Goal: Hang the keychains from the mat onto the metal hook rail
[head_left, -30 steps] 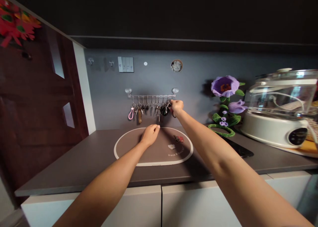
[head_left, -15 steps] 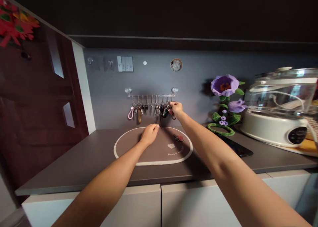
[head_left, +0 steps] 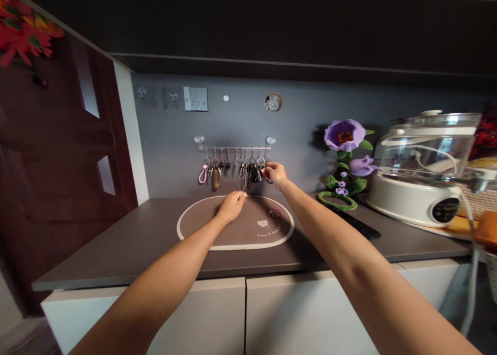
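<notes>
A metal hook rail (head_left: 234, 148) on the grey wall carries several key bunches (head_left: 229, 171). My right hand (head_left: 276, 174) is at the rail's right end, fingers pinched on a key bunch with a red tag (head_left: 265, 173) that hangs there. My left hand (head_left: 232, 208) hovers over the back of an oval brown mat (head_left: 194, 230) on the counter, fingers curled together; what they hold, if anything, is hidden. A small red-tagged key set (head_left: 275, 213) lies on the mat to the right of my left hand.
A purple fabric flower (head_left: 345, 135) stands right of the rail, with a black flat object (head_left: 355, 223) lying before it. A white cooker with a clear lid (head_left: 423, 168) sits at the far right. A dark wooden door (head_left: 58, 153) is on the left. White cabinet doors (head_left: 240, 313) are below the counter.
My right hand has dropped slightly from the rail's end with the red-tagged keys. The camera has pulled back a little. My left hand has stayed over the mat.
</notes>
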A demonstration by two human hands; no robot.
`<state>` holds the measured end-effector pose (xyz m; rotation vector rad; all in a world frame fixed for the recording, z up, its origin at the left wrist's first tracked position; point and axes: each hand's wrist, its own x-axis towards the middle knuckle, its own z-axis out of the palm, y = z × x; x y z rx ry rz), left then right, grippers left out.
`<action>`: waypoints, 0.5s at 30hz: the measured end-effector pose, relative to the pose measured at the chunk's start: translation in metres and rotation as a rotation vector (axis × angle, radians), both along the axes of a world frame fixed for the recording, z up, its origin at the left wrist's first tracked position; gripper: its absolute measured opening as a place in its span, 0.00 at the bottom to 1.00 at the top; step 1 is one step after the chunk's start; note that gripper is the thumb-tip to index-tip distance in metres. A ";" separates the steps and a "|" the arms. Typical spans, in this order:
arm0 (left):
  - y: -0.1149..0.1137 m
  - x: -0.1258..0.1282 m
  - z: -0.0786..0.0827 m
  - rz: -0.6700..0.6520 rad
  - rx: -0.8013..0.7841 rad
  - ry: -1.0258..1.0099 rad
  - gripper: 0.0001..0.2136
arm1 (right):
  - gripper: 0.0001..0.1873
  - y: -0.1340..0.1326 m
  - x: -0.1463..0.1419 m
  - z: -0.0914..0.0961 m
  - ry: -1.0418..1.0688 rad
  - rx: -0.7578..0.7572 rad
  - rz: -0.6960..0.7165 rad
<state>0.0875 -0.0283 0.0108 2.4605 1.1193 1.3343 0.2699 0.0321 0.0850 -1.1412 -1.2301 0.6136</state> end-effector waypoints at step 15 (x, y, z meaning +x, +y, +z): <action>-0.009 0.003 0.002 -0.104 0.001 0.098 0.14 | 0.08 -0.064 0.014 -0.043 -0.167 0.053 0.175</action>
